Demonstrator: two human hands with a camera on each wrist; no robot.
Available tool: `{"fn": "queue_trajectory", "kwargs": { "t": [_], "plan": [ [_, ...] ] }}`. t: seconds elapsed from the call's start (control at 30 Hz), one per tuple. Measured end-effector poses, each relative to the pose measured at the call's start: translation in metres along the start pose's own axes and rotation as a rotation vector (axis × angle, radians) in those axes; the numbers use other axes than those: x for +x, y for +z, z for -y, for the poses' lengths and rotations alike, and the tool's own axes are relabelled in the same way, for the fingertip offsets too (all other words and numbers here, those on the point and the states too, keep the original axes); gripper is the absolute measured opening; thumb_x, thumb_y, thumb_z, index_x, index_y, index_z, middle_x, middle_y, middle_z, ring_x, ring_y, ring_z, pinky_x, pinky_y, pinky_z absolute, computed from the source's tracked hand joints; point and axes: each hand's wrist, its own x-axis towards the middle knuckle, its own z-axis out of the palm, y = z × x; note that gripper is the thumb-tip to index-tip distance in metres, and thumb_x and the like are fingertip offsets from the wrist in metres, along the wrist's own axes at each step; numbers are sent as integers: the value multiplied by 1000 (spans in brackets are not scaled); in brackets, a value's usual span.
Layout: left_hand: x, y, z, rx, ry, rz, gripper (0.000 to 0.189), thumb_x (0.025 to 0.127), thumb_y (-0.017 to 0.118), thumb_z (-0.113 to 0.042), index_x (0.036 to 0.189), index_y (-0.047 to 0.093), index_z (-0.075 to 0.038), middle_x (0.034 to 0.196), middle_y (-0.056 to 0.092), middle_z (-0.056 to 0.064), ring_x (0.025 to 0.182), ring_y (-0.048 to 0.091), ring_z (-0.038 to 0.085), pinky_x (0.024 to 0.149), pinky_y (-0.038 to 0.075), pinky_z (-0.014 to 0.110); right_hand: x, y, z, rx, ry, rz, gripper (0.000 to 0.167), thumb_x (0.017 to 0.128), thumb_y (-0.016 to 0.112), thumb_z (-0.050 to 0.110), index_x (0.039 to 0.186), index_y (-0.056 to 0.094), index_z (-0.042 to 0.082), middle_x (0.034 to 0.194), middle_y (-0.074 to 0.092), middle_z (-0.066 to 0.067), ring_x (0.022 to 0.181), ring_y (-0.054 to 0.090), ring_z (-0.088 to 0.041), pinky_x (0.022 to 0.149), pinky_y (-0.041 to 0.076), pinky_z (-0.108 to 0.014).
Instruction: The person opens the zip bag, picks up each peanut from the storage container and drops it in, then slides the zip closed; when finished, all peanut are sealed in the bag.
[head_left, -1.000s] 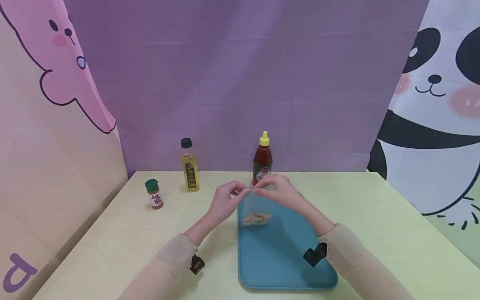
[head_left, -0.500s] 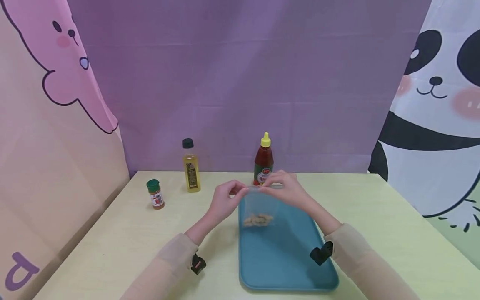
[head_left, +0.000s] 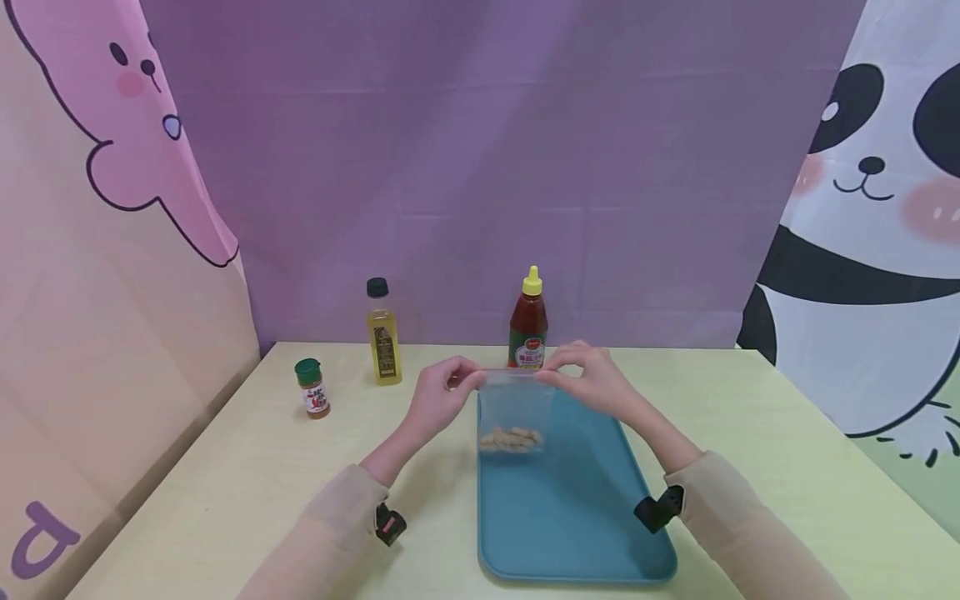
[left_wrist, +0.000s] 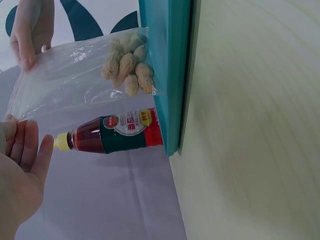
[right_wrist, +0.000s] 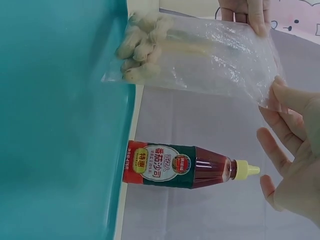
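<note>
A clear zip bag [head_left: 513,404] hangs upright over the far left part of the blue tray [head_left: 570,508]. Several unshelled peanuts [left_wrist: 131,62] lie at its bottom. My left hand [head_left: 442,392] pinches the bag's top edge at the left corner between thumb and fingers. At the right end of that edge, my right hand [head_left: 588,379] pinches it with thumb and forefinger; its other fingers are spread in the right wrist view. The top edge is stretched straight between the two hands.
Behind the tray stands a ketchup bottle [head_left: 528,321] with a yellow nozzle. Farther left are an oil bottle [head_left: 385,342] with a black cap and a small spice jar [head_left: 312,392] with a green lid. A purple cloth [head_left: 480,167] hangs behind the table.
My hands have moved apart along the bag's top edge, the right one going rightward and the left slightly leftward. The bag now hangs wider and flatter.
</note>
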Motion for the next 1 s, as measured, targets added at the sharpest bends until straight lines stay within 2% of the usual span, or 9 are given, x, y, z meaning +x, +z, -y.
{"fn": "queue_trajectory", "kwargs": {
  "t": [0.17, 0.4, 0.53, 0.63, 0.73, 0.8, 0.93, 1.0],
  "plan": [
    [1, -4, 2, -12, 2, -12, 12, 89, 65, -18, 90, 68, -6, 79, 67, 5, 77, 63, 22, 73, 54, 22, 0, 0, -2, 5, -1, -10, 11, 85, 69, 23, 87, 74, 14, 85, 70, 1, 95, 52, -18, 85, 46, -49],
    [0, -13, 8, -20, -20, -15, 10, 89, 65, -17, 89, 68, -8, 78, 67, 2, 74, 61, 12, 70, 54, 21, 3, 8, 2, -23, -30, -46, 11, 83, 71, 22, 83, 74, 11, 81, 69, 2, 92, 54, -18, 82, 47, -44],
    [-2, -24, 9, -40, -29, -12, 11, 89, 65, -19, 90, 69, -8, 80, 68, 3, 75, 62, 13, 71, 54, 20, 8, 13, 9, -12, -58, -64, 10, 84, 70, 20, 85, 73, 10, 82, 70, 0, 88, 58, -18, 81, 49, -42],
    [-2, -37, 13, -57, -28, 9, 12, 88, 66, -20, 90, 69, -8, 82, 69, 5, 78, 64, 14, 74, 54, 21, 11, 19, 16, 31, -65, -62, 9, 84, 70, 18, 88, 73, 10, 82, 69, -3, 80, 58, -16, 72, 51, -34],
    [-3, -54, 17, -61, -41, 70, 15, 89, 65, -22, 92, 68, -8, 86, 69, 6, 80, 65, 14, 76, 55, 24, 15, 26, 23, 117, -47, -44, 11, 85, 69, 17, 90, 72, 8, 80, 68, -3, 74, 60, -15, 65, 52, -25],
    [-4, -67, 19, -72, -75, 140, 17, 89, 65, -24, 94, 67, -8, 86, 69, 6, 82, 66, 14, 78, 55, 25, 17, 33, 27, 174, -40, -24, 12, 86, 68, 18, 91, 72, 7, 78, 67, -3, 73, 63, -16, 66, 53, -21],
    [-9, -93, 19, -91, -164, 279, 22, 89, 64, -26, 96, 65, -5, 83, 69, 4, 82, 67, 16, 81, 53, 29, 19, 46, 37, 309, -22, 54, 16, 88, 65, 17, 93, 71, 3, 77, 69, -8, 72, 68, -20, 69, 56, -23],
    [-10, -105, 19, -115, -198, 343, 26, 90, 63, -26, 98, 63, 0, 82, 69, 5, 82, 67, 20, 83, 53, 31, 18, 51, 42, 368, -2, 105, 19, 89, 64, 18, 97, 71, 2, 80, 70, -11, 72, 69, -19, 70, 57, -25]
  ]
}}
